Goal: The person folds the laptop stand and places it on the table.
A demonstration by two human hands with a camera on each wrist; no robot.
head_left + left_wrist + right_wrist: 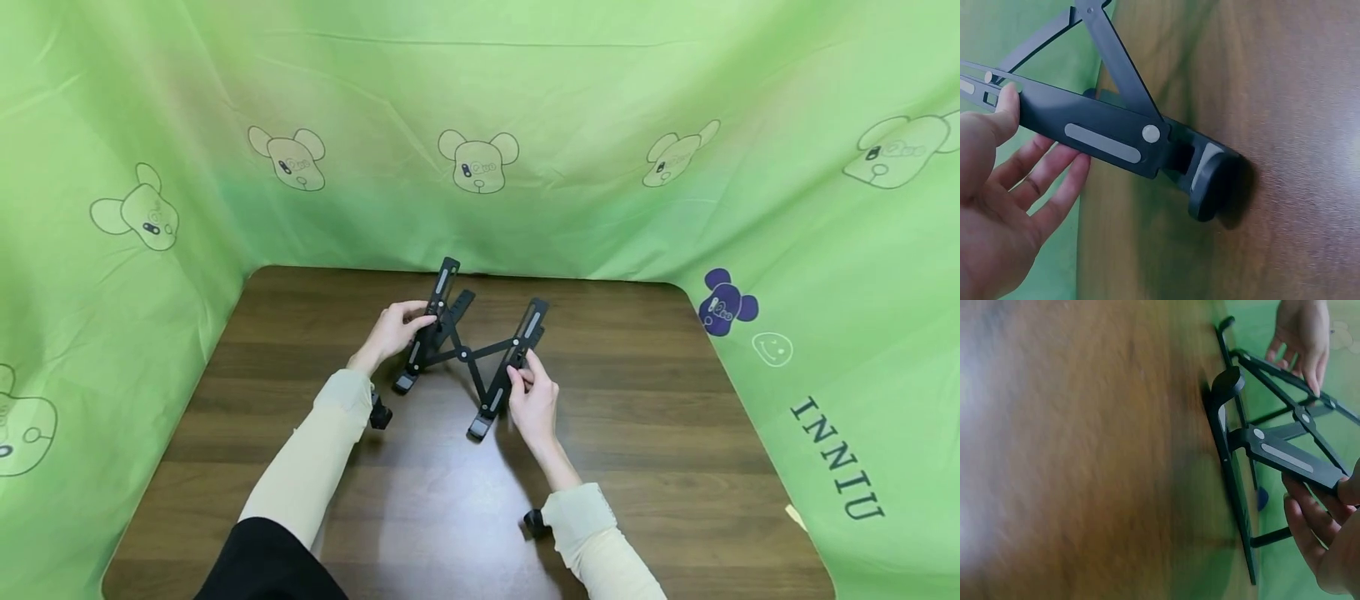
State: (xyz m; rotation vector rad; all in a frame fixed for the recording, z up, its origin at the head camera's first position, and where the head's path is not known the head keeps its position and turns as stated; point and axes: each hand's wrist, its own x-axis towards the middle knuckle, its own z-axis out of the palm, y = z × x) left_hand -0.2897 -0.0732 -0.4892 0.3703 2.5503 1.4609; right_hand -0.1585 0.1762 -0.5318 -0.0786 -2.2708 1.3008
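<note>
A black folding laptop stand (464,354) with crossed struts is spread out over the wooden table. Its two long arms carry grey pads and end in hooked lips at the near side. My left hand (395,332) pinches the left arm near its middle; in the left wrist view, the thumb lies on top of the stand (1085,119) and the fingers are beneath. My right hand (535,402) pinches the right arm along its outer edge. In the right wrist view, the right hand's fingers (1310,515) curl under that arm, and the left hand (1302,337) shows at the far side.
The brown wooden table (645,433) has rounded far corners. Green cloth (480,92) printed with bear heads surrounds it at the back and both sides. Black wrist cameras sit by the left cuff (380,413) and right cuff (536,523).
</note>
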